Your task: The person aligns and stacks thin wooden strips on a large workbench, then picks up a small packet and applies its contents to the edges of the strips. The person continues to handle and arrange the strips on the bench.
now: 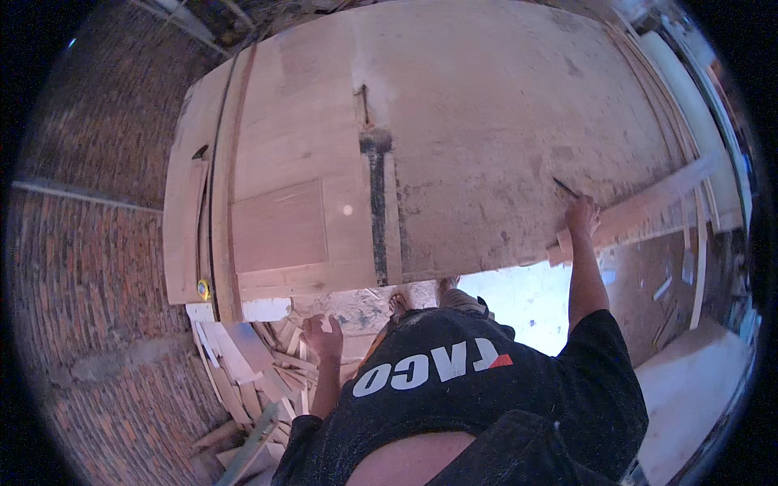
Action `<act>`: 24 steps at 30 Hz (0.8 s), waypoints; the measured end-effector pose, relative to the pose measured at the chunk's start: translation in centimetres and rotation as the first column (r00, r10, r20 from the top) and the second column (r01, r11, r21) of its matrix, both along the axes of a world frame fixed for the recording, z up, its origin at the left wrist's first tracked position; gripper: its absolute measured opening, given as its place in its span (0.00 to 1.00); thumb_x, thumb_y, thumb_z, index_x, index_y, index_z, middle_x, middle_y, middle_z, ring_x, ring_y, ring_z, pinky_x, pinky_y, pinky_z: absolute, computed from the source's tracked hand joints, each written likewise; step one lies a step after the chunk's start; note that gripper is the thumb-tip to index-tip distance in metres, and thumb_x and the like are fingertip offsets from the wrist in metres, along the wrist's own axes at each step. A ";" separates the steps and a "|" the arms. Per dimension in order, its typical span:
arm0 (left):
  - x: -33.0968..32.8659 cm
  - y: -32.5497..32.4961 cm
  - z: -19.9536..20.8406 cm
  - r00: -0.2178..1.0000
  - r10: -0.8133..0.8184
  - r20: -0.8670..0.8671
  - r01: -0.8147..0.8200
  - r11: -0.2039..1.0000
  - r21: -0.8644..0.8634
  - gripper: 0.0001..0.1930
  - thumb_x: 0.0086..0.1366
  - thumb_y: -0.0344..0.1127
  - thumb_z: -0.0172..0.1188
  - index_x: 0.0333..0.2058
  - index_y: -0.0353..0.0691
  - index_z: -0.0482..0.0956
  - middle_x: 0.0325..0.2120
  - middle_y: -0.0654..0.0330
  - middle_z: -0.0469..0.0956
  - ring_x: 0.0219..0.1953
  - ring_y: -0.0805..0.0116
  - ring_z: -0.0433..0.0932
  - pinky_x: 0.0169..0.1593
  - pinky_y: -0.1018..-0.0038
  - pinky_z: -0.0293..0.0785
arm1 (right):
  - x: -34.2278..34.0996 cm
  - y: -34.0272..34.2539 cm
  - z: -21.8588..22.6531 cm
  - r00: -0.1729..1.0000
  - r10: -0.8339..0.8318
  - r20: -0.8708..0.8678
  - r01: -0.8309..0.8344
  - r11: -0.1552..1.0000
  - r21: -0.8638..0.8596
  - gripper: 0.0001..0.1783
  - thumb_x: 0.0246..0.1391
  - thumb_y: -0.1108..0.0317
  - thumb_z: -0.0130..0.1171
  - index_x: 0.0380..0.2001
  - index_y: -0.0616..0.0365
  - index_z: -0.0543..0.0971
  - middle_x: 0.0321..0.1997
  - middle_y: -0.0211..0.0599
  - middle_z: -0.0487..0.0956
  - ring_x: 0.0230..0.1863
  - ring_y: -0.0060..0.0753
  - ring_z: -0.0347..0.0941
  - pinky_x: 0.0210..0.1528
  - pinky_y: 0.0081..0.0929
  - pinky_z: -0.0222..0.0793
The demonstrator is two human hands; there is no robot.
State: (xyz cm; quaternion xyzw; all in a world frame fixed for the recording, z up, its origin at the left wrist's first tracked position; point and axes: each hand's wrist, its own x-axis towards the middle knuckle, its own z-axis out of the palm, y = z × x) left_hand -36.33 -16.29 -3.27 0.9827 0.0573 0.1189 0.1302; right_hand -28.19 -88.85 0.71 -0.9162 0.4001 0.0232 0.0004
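Note:
My right hand (582, 216) is closed around a slim, dark, pencil-like tool (565, 187) over the right part of a large wooden worktop (486, 121). The tool points up and to the left, away from me; its exact kind is too small to make out. Just beside that hand, a long board (632, 212) lies slantwise along the worktop's near right edge. My left hand (322, 334) hangs off the near edge with its fingers loosely curled and apart, holding nothing.
On the worktop lie a rectangular wood panel (279, 225), a dark strip (378, 211), a long batten (227, 194) and a yellow tape measure (203, 289). Offcuts (259, 368) are heaped at lower left. A brick surface (89, 275) is at left; a pale sheet (689, 397) sits lower right.

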 end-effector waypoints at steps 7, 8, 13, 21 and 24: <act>-3.4 -4.6 0.6 0.978 0.192 -0.078 -0.192 0.981 0.004 0.12 0.57 0.42 0.68 0.37 0.45 0.81 0.37 0.59 0.78 0.45 0.55 0.77 0.48 0.52 0.65 | 2.0 -1.2 -1.9 0.992 0.088 -0.096 -0.085 0.996 0.028 0.20 0.66 0.51 0.55 0.56 0.46 0.79 0.62 0.37 0.75 0.67 0.49 0.67 0.65 0.62 0.64; -3.9 -5.1 0.5 0.978 0.196 -0.074 -0.197 0.980 -0.010 0.12 0.57 0.42 0.68 0.37 0.45 0.81 0.37 0.59 0.77 0.45 0.55 0.77 0.48 0.52 0.65 | 1.9 -1.2 -2.2 0.993 0.040 -0.110 -0.038 0.999 0.012 0.19 0.66 0.52 0.55 0.54 0.46 0.80 0.61 0.37 0.76 0.66 0.49 0.67 0.64 0.62 0.65; -4.4 -7.6 0.6 0.972 0.212 -0.099 -0.212 0.977 0.007 0.12 0.58 0.43 0.67 0.37 0.45 0.81 0.37 0.57 0.77 0.47 0.53 0.76 0.48 0.51 0.65 | 1.4 -2.5 -4.3 0.998 0.049 0.029 -0.044 0.989 -0.143 0.15 0.67 0.54 0.55 0.49 0.50 0.81 0.55 0.40 0.78 0.59 0.48 0.72 0.60 0.58 0.67; -0.9 -5.4 0.6 0.977 0.212 -0.020 -0.210 0.974 0.083 0.15 0.60 0.46 0.66 0.41 0.44 0.82 0.42 0.54 0.79 0.52 0.51 0.75 0.57 0.44 0.64 | 1.9 -1.6 -6.7 0.841 0.233 0.488 -0.304 0.950 0.071 0.14 0.69 0.62 0.53 0.51 0.58 0.75 0.50 0.54 0.77 0.52 0.63 0.74 0.53 0.56 0.70; 1.9 -3.0 1.4 0.963 0.262 0.059 -0.268 0.952 0.148 0.17 0.60 0.45 0.67 0.44 0.43 0.82 0.46 0.52 0.79 0.56 0.49 0.74 0.58 0.43 0.63 | 1.9 2.4 -5.9 0.846 0.223 0.485 -0.310 0.945 0.107 0.15 0.68 0.62 0.54 0.52 0.60 0.74 0.47 0.56 0.76 0.52 0.65 0.73 0.50 0.57 0.71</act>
